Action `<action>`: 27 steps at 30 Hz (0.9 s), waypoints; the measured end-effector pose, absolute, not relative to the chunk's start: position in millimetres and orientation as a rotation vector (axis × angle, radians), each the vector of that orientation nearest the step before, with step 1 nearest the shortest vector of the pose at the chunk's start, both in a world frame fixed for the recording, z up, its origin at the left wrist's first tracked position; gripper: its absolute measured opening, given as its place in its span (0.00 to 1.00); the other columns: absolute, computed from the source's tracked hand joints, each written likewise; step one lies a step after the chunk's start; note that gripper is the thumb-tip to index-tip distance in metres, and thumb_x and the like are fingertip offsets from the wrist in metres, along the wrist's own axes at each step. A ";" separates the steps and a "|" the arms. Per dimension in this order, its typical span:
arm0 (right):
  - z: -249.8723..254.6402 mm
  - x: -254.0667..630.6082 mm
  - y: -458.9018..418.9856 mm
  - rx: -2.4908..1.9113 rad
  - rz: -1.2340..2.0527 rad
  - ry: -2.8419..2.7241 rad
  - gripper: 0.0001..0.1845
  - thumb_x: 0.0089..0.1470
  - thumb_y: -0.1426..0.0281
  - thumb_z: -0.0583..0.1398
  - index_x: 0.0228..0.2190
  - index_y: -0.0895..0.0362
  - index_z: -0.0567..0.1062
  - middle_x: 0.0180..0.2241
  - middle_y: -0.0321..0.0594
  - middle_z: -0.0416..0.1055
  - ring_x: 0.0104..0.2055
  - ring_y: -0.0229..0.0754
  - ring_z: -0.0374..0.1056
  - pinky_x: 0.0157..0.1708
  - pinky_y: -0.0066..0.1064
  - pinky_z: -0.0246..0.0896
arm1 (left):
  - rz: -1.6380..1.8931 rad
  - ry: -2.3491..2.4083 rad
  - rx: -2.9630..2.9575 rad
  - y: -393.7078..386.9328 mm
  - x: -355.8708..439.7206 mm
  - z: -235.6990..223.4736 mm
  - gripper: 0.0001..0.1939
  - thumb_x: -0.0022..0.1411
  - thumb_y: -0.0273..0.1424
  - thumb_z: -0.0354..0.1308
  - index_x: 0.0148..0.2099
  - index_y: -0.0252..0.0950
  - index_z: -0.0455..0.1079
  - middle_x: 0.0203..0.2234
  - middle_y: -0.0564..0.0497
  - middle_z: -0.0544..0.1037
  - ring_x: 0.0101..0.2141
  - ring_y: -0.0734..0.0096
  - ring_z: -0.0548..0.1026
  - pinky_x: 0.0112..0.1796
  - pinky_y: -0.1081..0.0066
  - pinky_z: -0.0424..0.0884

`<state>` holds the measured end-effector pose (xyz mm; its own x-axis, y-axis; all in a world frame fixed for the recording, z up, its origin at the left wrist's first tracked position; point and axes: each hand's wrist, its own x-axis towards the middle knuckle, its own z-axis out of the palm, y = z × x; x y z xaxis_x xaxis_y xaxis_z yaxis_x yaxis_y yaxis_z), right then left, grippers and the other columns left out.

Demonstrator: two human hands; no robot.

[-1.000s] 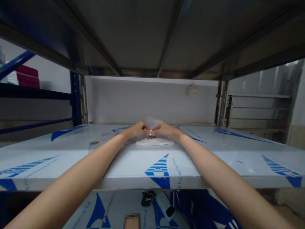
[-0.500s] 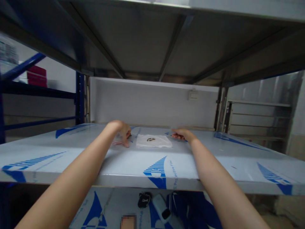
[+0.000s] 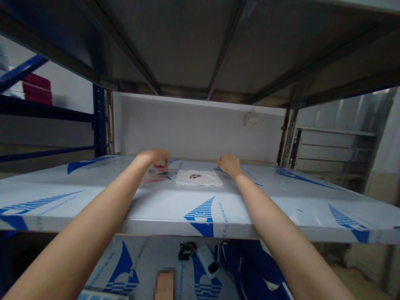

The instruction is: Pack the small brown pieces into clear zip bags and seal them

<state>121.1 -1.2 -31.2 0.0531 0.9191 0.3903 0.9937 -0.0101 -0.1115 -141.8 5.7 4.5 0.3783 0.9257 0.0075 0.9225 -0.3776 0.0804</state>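
Both my arms reach over a shelf board (image 3: pixel 175 208) covered in white film with blue print. My left hand (image 3: pixel 158 158) is bent at the wrist with fingers curled down onto a small clear plastic bag with a red strip (image 3: pixel 156 176). My right hand (image 3: pixel 229 163) rests on the board to the right, fingers mostly hidden behind it. Between the hands lies a white cloth (image 3: pixel 198 178) with a few small dark pieces (image 3: pixel 195 176) on it.
A metal shelf (image 3: pixel 200 46) hangs low overhead. A white wall with a switch box (image 3: pixel 251 120) closes the back. Blue rack uprights (image 3: pixel 100 125) stand at left. Below the board lie a black item (image 3: pixel 186 251) and a white device (image 3: pixel 208 261).
My hands were together pinching a clear bag above the cloth. They have parted: the left moved left onto the bag on the board, the right moved right and back.
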 end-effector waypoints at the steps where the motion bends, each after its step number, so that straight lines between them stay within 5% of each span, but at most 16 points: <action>1: -31.4 116.1 -0.7 -1.906 -0.158 -1.970 0.19 0.57 0.65 0.50 0.33 0.63 0.76 0.38 0.55 0.73 0.41 0.50 0.69 0.39 0.39 0.60 | 0.185 1.698 2.591 7.1 -140.2 5.4 0.10 0.43 0.22 0.50 0.13 0.34 0.62 0.09 0.53 0.66 0.16 0.76 0.64 0.22 0.77 0.60; 4: -37.7 94.7 0.8 -1.525 0.380 -2.132 0.17 0.57 0.63 0.52 0.34 0.61 0.76 0.35 0.46 0.75 0.29 0.37 0.68 0.29 0.26 0.61 | 0.774 1.529 2.612 11.5 -128.6 4.0 0.11 0.51 0.23 0.47 0.18 0.33 0.62 0.12 0.54 0.66 0.16 0.78 0.64 0.22 0.78 0.60; 8: -49.2 64.6 1.0 -1.153 0.650 -1.964 0.19 0.53 0.66 0.57 0.47 0.57 0.68 0.44 0.45 0.70 0.33 0.36 0.68 0.24 0.23 0.62 | 1.183 1.102 2.344 13.9 -103.1 -9.7 0.10 0.57 0.27 0.48 0.24 0.32 0.62 0.15 0.54 0.67 0.18 0.77 0.67 0.25 0.76 0.65; 11: -49.4 56.9 1.8 -1.039 0.638 -1.900 0.23 0.51 0.69 0.58 0.50 0.55 0.65 0.44 0.44 0.70 0.37 0.38 0.68 0.26 0.24 0.63 | 1.157 0.880 2.109 11.5 -87.9 -22.3 0.06 0.59 0.29 0.48 0.30 0.32 0.61 0.19 0.53 0.70 0.20 0.76 0.70 0.27 0.72 0.69; 15: -42.8 65.5 5.1 -1.037 0.506 -1.972 0.12 0.52 0.71 0.57 0.40 0.58 0.72 0.37 0.41 0.73 0.36 0.38 0.69 0.31 0.27 0.64 | 1.118 0.738 2.107 5.5 -81.7 -29.2 0.11 0.58 0.35 0.51 0.37 0.31 0.63 0.27 0.48 0.74 0.25 0.73 0.73 0.30 0.70 0.71; 20: -40.0 76.3 5.7 -1.186 0.154 -2.049 0.10 0.52 0.66 0.57 0.34 0.56 0.76 0.31 0.39 0.75 0.37 0.41 0.70 0.39 0.31 0.61 | 1.107 0.933 2.466 4.9 -89.0 -23.2 0.14 0.57 0.36 0.50 0.33 0.29 0.71 0.26 0.45 0.76 0.29 0.69 0.73 0.28 0.74 0.67; 27: -34.7 80.1 -3.5 -1.277 -0.052 -1.978 0.19 0.53 0.65 0.57 0.47 0.54 0.70 0.45 0.41 0.71 0.41 0.40 0.69 0.45 0.34 0.59 | 0.997 1.085 2.566 9.9 -94.0 -24.3 0.12 0.53 0.32 0.54 0.28 0.28 0.73 0.18 0.50 0.73 0.19 0.77 0.67 0.23 0.77 0.62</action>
